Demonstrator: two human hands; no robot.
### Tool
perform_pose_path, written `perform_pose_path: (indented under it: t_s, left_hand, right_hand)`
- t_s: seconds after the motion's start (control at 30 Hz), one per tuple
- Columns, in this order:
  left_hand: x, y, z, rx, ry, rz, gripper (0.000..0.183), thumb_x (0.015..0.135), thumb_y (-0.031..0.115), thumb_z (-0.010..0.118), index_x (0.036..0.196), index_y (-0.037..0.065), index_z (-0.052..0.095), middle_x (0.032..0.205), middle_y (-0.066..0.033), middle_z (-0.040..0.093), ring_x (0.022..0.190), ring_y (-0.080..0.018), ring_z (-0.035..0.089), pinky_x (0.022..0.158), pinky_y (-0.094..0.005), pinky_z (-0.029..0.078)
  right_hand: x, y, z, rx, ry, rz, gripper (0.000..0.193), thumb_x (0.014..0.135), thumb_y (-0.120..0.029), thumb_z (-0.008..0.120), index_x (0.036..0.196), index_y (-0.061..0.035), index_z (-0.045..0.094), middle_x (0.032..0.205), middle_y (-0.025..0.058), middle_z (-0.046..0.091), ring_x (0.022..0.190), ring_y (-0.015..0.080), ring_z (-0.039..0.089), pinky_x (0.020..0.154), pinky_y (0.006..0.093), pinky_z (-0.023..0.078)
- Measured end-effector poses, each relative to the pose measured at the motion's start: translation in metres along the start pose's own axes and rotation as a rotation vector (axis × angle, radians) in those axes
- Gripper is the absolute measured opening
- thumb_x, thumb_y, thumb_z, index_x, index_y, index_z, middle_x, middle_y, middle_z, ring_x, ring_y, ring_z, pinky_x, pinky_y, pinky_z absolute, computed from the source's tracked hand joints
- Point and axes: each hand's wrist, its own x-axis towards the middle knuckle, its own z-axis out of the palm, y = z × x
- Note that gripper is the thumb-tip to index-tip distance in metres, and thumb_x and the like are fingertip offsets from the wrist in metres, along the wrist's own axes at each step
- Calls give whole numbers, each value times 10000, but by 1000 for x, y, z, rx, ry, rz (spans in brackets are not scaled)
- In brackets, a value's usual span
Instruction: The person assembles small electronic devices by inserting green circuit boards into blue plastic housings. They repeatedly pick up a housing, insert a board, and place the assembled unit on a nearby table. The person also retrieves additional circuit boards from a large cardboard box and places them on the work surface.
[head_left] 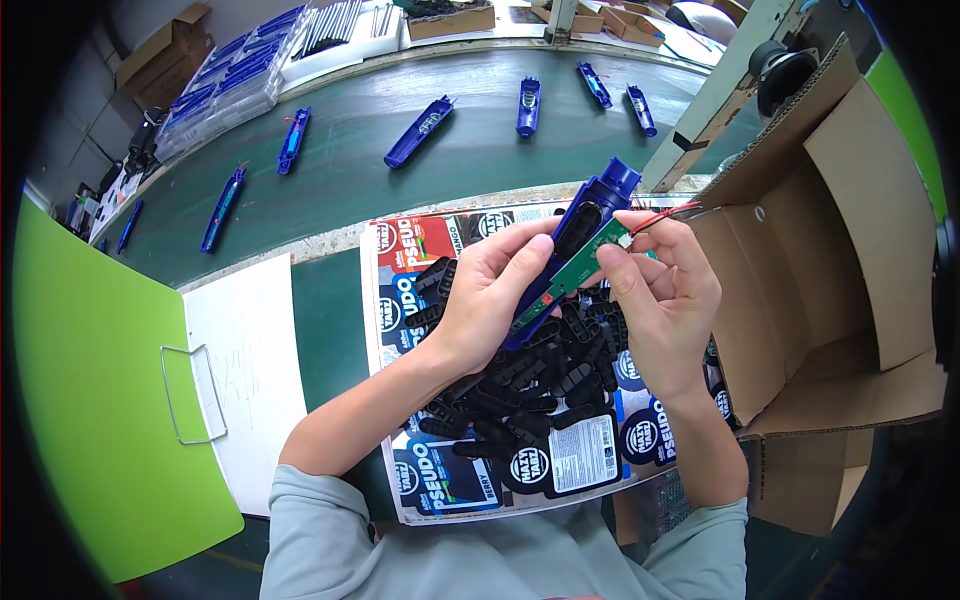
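My left hand (482,300) is closed around a long blue plastic housing (612,184), tilted with its far end up to the right. Inside the housing sits a black oval-ended insert (577,230). A narrow green circuit board (577,272) lies at a slant along the housing's right side. Its upper end is pinched between the thumb and fingers of my right hand (668,300); red and dark wires (665,214) stick out there. Below both hands is a loose pile of black ribbed pieces (530,378). The board's lower end reaches into the housing.
Printed sheets (445,475) lie under the pile. Beyond, several blue housings (420,132) rest spread along a green conveyor belt (340,200). An open cardboard box (790,270) stands at the right, near a metal post (705,110). At left are a lime-green panel (100,390) and white board (245,380).
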Motion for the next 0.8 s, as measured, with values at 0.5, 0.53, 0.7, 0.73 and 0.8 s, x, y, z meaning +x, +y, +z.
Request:
perform_pose_path:
  t_s: [0.5,0.53,0.7,0.73,0.8]
  left_hand:
    - [-6,1,8,54,-20,21,399,1042,216,522,1344,-42,566,1011,-118,696,826,-156,696,661,-278,582]
    - [-7,0,8,80,-26,48,400,1036,199,536,1350,-47,558,1023,-116,692,834,-149,691,668,-276,581]
    - [-7,-4,14,142,-19,96,386,1003,70,597,1368,-41,542,1068,-79,681,855,-86,660,680,-220,539]
    - [-8,-4,14,164,-7,98,387,1005,70,593,1372,-41,540,1072,-80,681,850,-88,662,671,-220,538]
    - [-8,-2,10,189,4,90,387,1004,66,589,1371,-45,536,1074,-89,681,844,-102,670,661,-229,546]
  right_hand:
    - [6,11,2,-577,128,-357,338,794,-6,780,1115,-35,680,960,55,518,738,144,465,655,285,433]
    - [6,12,2,-565,154,-342,349,791,-7,780,1121,-38,673,962,57,516,741,144,461,655,287,431]
    - [10,18,2,-413,210,-169,729,772,-30,798,1402,-30,433,964,31,456,738,107,452,672,278,434]
    - [12,17,2,-363,191,-112,722,779,-33,798,1403,-26,433,965,29,456,734,99,456,671,268,435]
    - [15,16,6,-261,144,8,708,795,-39,796,1403,-18,434,968,25,455,727,83,463,668,247,437]
